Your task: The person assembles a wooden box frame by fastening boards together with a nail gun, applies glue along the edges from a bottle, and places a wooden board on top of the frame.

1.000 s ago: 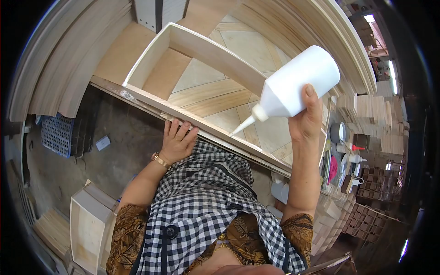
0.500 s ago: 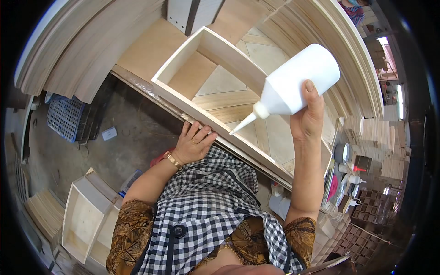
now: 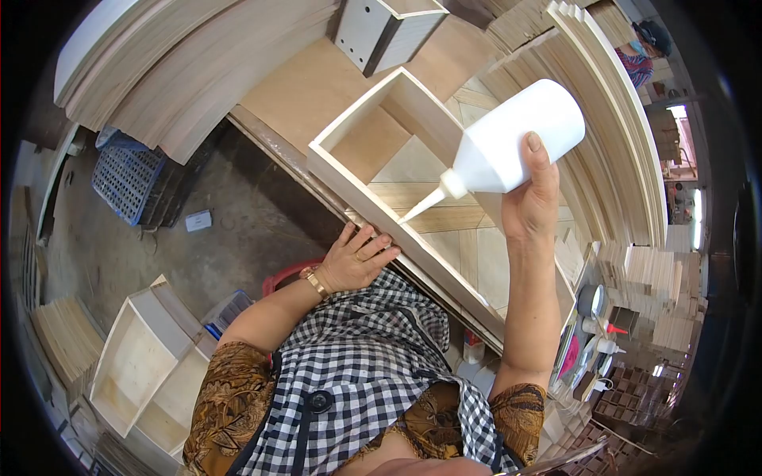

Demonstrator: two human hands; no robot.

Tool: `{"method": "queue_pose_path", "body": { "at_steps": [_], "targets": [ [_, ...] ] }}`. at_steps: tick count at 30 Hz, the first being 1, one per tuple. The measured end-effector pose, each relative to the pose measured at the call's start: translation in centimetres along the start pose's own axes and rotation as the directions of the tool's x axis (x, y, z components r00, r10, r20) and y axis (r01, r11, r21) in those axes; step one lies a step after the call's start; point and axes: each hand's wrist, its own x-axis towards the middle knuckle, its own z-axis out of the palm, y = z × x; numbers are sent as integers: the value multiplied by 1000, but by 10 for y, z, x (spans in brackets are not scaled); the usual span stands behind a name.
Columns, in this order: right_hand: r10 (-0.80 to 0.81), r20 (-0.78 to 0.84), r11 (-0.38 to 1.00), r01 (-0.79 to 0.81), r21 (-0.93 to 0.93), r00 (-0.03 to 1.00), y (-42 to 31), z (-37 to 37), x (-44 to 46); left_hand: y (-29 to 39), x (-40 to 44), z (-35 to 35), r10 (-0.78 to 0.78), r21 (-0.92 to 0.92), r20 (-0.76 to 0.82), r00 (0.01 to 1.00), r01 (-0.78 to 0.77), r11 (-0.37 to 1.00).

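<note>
My right hand (image 3: 532, 190) is wrapped round a large white squeeze bottle (image 3: 524, 135), tilted with its narrow nozzle pointing down and to the left. The nozzle tip is at the top edge of the near long side of a wooden frame (image 3: 357, 186), a rectangular open box shape lying on the worktable. My left hand (image 3: 357, 260), with a ring and a gold watch, lies flat, fingers stretched out, against the near outer side of that frame by the table edge. Any glue line along the rim is too fine to make out.
Tall stacks of curved wooden boards (image 3: 198, 63) stand at the left and right (image 3: 603, 159). A small box with holes (image 3: 389, 36) sits behind. On the floor are a blue crate (image 3: 127, 182) and a wooden drawer frame (image 3: 147, 349). Several bottles (image 3: 607, 329) and another person (image 3: 643, 59) are at the right.
The nozzle tip has moved along the frame's rim toward its left corner. The whole view has shifted, so the frame and my left hand appear farther right.
</note>
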Motion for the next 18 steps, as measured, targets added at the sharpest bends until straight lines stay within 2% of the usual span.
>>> {"method": "queue_pose_path", "body": {
  "at_steps": [18],
  "targets": [
    [6,84,1000,-4,-26,996,8,44,27,-1,1,-1,17,-46,-18,1000,-18,999]
  ]
}}
